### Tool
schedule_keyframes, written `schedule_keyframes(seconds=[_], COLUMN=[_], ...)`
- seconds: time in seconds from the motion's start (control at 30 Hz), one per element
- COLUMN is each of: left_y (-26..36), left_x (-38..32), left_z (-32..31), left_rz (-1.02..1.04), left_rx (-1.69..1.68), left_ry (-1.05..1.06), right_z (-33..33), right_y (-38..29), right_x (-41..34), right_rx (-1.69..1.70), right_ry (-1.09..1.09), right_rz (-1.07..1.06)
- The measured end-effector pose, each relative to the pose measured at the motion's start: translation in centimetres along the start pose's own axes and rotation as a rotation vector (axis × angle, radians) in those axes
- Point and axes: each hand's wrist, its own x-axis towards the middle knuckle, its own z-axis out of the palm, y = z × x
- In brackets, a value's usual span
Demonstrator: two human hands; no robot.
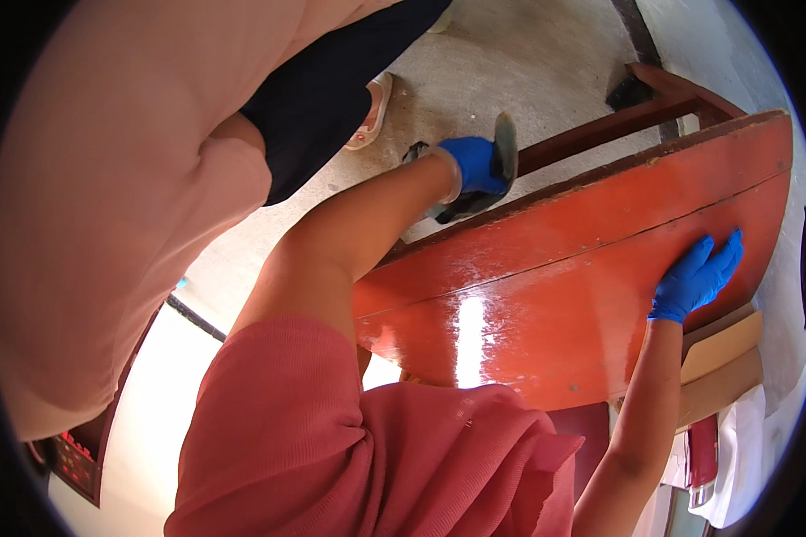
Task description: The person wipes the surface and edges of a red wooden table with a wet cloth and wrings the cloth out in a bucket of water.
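Observation:
My left hand (473,164), in a blue glove with a pale cuff, grips a dark grey-green rag (506,144). Part of the dark material hangs below the fingers, beside the worn near-black edge of a red-painted wooden tabletop (544,282). Whether the rag touches that edge cannot be told. My right hand (698,276), also blue-gloved, rests palm down on the board towards its right end, fingers slightly apart and holding nothing. A long seam runs along the boards, and a bright light reflection lies across the glossy paint.
Brown wooden legs and a rail (611,124) extend beyond the tabletop over a concrete floor (510,60). Close on my left stands a person in a light pink top (121,201). At lower right are a cardboard box (722,356), a red flask (702,450) and a white bag (739,463).

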Motion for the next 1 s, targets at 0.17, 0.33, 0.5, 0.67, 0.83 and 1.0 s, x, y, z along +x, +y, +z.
schedule_keyframes(seconds=[0.17,0.33,0.5,0.67,0.83,1.0], left_y=[-4.4,-7.3,-7.9,-11.5,-7.7,-6.0], left_x=[-4.9,-8.6,-8.4,-6.7,-7.4,-10.3], left_z=[1.8,2.7,2.3,0.9,2.0,3.7], left_rz=[-0.122,-0.265,-0.283,-0.24,0.282,-0.285], left_rx=[0.096,0.184,0.046,-0.584,0.654,0.191], left_ry=[0.014,-0.014,-0.126,-0.307,-0.501,0.106], right_z=[0.3,0.1,0.4,0.3,0.5,0.7], right_y=[0.4,0.4,0.9,1.3,2.2,2.2], right_x=[-0.1,-0.1,0.1,0.3,0.4,0.3], right_rx=[-0.001,-0.009,0.018,-0.025,-0.021,-0.017], right_ry=[0.0,0.001,-0.017,-0.008,0.0,0.004], right_rz=[0.023,0.015,0.004,-0.028,-0.066,-0.055])
